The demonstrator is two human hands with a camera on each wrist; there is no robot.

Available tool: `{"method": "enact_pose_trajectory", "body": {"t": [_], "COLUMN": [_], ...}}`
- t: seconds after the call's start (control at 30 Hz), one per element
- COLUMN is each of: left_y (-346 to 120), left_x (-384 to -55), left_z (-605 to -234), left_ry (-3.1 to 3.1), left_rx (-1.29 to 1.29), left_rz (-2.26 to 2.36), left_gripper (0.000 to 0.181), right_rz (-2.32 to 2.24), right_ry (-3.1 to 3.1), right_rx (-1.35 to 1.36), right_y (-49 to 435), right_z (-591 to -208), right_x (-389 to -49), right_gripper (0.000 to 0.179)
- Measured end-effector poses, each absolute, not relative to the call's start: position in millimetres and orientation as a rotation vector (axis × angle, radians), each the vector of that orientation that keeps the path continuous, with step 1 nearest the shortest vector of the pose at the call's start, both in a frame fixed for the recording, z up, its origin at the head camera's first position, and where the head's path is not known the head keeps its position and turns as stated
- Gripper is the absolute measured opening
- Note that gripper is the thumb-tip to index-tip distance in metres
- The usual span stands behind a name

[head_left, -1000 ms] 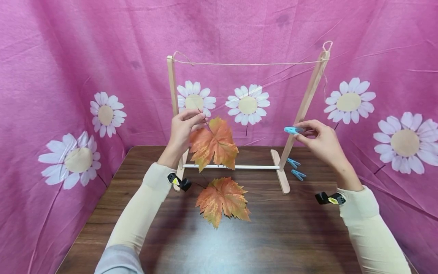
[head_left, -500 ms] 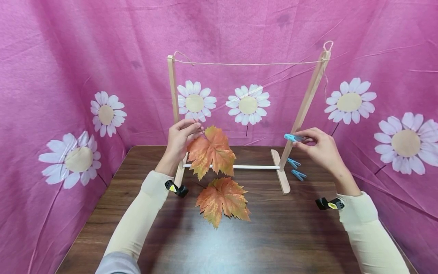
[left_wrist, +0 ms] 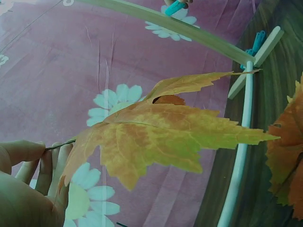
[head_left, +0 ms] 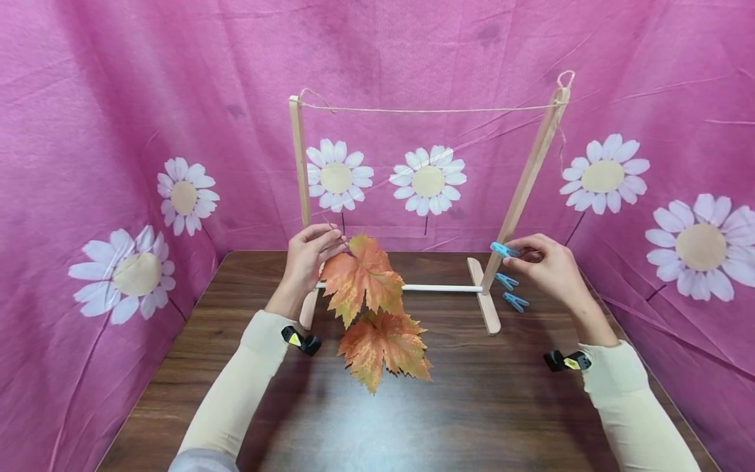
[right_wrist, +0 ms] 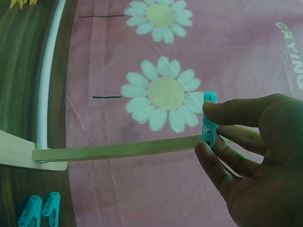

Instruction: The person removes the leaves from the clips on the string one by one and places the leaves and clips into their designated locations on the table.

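My left hand (head_left: pixel 309 252) pinches the thin stem of an orange-and-yellow artificial leaf (head_left: pixel 364 278) between thumb and fingers. In the left wrist view this leaf (left_wrist: pixel 151 137) spreads out from the fingertips, seen nearly edge on. A second, similar leaf (head_left: pixel 386 351) lies on the table, its upper part overlapped by the held one in the head view. At the right post, my right hand (head_left: pixel 545 265) pinches a light-blue clothespin (head_left: pixel 503 250). The right wrist view shows this clothespin (right_wrist: pixel 209 118) between thumb and fingertips.
A wooden frame with a left post (head_left: pixel 299 157), a right post (head_left: pixel 531 170) and a white bottom rod (head_left: pixel 442 288) stands on the dark wooden table (head_left: pixel 460 406). String (head_left: pixel 425 111) runs between the post tops. Two blue clothespins (head_left: pixel 515 301) lie by the right foot. A pink flowered cloth (head_left: pixel 377 46) hangs behind.
Both hands have come down, the left one also slightly leftward, carrying the leaf and the clothespin. The held leaf now overlaps the one on the table in the head view.
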State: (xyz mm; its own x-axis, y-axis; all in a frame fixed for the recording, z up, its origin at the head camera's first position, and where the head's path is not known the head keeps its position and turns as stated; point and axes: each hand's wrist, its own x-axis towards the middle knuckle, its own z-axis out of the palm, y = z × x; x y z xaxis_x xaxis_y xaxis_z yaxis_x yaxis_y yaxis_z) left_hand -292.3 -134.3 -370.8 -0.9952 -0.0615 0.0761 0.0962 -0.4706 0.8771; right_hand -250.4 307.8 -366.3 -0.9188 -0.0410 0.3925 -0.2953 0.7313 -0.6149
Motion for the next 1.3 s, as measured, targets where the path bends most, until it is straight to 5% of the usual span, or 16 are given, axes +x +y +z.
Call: {"method": "enact_pose_trajectory", "body": {"t": [1.3], "left_y": [-151], "left_x": [-244], "left_z": [-448], "left_ry": [-1.563], "left_rx": [0.199], "left_rz": [-2.702], "left_gripper": [0.024], "right_rz": [0.842], "right_ry": [-2.726], "right_rx": [0.122], "right_y": [364], "right_z": [-433], "right_x": [-259], "right_gripper": [0.028]}}
